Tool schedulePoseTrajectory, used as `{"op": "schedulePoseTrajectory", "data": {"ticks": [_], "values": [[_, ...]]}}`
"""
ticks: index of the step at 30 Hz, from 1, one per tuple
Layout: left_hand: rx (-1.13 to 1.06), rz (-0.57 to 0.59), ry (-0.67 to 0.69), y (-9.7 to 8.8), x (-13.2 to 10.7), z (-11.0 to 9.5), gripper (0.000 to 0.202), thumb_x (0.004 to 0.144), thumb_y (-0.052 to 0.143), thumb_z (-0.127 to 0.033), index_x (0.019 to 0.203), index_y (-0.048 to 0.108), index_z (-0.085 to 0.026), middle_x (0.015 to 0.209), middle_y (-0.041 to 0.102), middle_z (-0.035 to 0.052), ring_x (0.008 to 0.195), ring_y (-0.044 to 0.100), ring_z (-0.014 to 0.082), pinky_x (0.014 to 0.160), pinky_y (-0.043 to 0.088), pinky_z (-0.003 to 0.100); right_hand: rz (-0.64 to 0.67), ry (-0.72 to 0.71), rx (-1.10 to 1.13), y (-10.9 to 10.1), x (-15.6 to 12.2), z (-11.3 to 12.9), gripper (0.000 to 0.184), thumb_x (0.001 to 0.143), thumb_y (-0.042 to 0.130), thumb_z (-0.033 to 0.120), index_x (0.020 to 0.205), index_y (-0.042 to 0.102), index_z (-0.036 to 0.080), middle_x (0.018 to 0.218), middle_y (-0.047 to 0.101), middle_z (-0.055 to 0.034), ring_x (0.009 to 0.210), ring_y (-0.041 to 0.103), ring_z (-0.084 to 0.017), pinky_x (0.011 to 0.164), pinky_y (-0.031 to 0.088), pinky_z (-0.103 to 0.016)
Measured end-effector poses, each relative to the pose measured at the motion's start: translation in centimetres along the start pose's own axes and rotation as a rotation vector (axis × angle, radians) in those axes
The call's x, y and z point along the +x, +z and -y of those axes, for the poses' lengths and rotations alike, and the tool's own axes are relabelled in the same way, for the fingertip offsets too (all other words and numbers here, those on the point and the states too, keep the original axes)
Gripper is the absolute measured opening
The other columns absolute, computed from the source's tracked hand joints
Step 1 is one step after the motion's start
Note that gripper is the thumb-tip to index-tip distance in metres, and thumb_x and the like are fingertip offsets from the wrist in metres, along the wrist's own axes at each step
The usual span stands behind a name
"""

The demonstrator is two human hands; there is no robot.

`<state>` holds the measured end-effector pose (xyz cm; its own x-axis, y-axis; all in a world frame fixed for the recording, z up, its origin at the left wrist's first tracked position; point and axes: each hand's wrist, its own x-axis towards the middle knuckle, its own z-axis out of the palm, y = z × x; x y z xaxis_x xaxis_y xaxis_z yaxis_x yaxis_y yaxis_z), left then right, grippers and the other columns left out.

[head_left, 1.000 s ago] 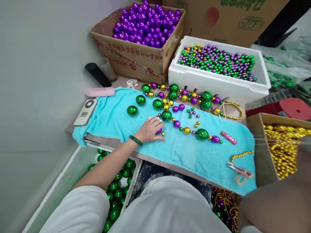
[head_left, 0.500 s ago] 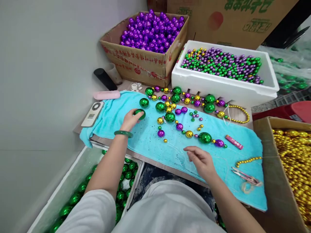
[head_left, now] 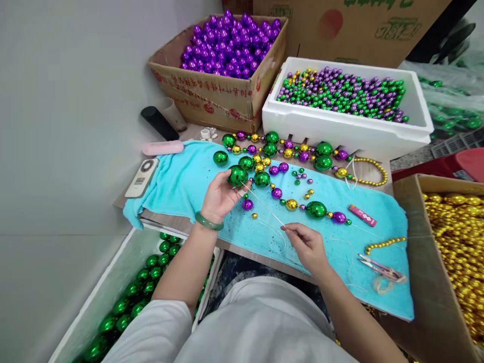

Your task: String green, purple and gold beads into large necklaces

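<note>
While left hand [head_left: 219,198] grips large bead [head_left: 238,175], shiny green, right hand [head_left: 308,247] pinching pale strand [head_left: 264,202]

Even, soft light leaves faint shadows on the worktop [head_left: 191,133]; small highlights glint on the held green ball [head_left: 238,176]. Edges look stretched, and the plastic bags [head_left: 449,101] are slightly soft.

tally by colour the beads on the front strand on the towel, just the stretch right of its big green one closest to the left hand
Gold beads: 3
Purple beads: 3
Green beads: 3
Total: 9, not counting the green ball in the left hand
</note>
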<state>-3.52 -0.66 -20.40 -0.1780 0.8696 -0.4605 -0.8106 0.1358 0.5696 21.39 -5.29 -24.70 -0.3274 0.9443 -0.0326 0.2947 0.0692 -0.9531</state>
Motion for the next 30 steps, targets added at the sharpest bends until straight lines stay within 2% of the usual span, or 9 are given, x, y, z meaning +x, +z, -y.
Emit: {"op": "schedulePoseTrajectory", "data": {"ticks": [6, 11, 15, 20, 25, 30], "values": [[0.135, 0.034, 0.131, 0.7, -0.9, -0.4, 0.009, 0.08, 0.062, -0.025, 0.084, 0.06, -0.017, 0.088, 0.069, 0.004, 0.082, 0.066, 0.0162, 0.086, 0.057, 0.035, -0.006, 0.018, 0.008, -0.4, 0.3, 0.3, 0.025, 0.084, 0.056, 0.033, 0.083, 0.074, 0.015, 0.051, 0.048, 0.0025, 0.046, 0.036, -0.008, 0.045, 0.028, -0.023], [0.275, 0.033, 0.229, 0.6, -1.3, -0.7, 0.015, 0.077, 0.066, -0.03, 0.086, 0.06, -0.019, 0.098, 0.068, 0.0057, 0.103, 0.064, 0.0244, 0.089, 0.056, 0.042, -0.003, 0.034, 0.023, -0.6, 0.4, 0.8, 0.024, 0.082, 0.057, 0.033, 0.082, 0.073, 0.015, 0.05, 0.047, 0.0026, 0.046, 0.035, -0.009, 0.045, 0.028, -0.024], [0.267, 0.029, 0.266, 0.2, -1.4, -0.7, 0.017, 0.074, 0.068, -0.03, 0.085, 0.061, -0.019, 0.1, 0.067, 0.0059, 0.11, 0.062, 0.0273, 0.088, 0.057, 0.042, 0.005, 0.052, 0.011, -0.9, 0.4, 0.5, 0.025, 0.082, 0.057, 0.034, 0.082, 0.073, 0.015, 0.05, 0.048, 0.0025, 0.046, 0.035, -0.009, 0.045, 0.029, -0.024], [0.207, 0.028, 0.272, -0.2, -1.4, -0.8, 0.017, 0.074, 0.068, -0.029, 0.084, 0.06, -0.019, 0.098, 0.067, 0.0058, 0.107, 0.063, 0.0265, 0.086, 0.056, 0.038, 0.011, 0.077, -0.001, -1.3, 0.3, 0.2, 0.025, 0.082, 0.058, 0.035, 0.083, 0.074, 0.015, 0.056, 0.056, 0.0001, 0.048, 0.041, -0.01, 0.047, 0.034, -0.024], [0.193, 0.015, 0.21, -0.2, -1.3, -0.6, 0.016, 0.077, 0.064, -0.031, 0.088, 0.059, -0.02, 0.096, 0.067, 0.0055, 0.094, 0.066, 0.0226, 0.084, 0.056, 0.037, 0.025, 0.049, 0.018, -1.0, 0.4, 0.6, 0.024, 0.082, 0.058, 0.035, 0.082, 0.074, 0.016, 0.054, 0.054, 0.0008, 0.048, 0.042, -0.011, 0.047, 0.035, -0.024], [0.217, 0.026, 0.207, 0.0, -1.5, -0.4, 0.018, 0.077, 0.062, -0.032, 0.09, 0.058, -0.02, 0.097, 0.066, 0.0054, 0.093, 0.065, 0.0215, 0.083, 0.054, 0.036, 0.013, 0.048, 0.047, -0.5, 0.6, 0.7, 0.023, 0.081, 0.059, 0.034, 0.08, 0.074, 0.017, 0.053, 0.054, 0.0009, 0.048, 0.042, -0.01, 0.046, 0.034, -0.025]]}}
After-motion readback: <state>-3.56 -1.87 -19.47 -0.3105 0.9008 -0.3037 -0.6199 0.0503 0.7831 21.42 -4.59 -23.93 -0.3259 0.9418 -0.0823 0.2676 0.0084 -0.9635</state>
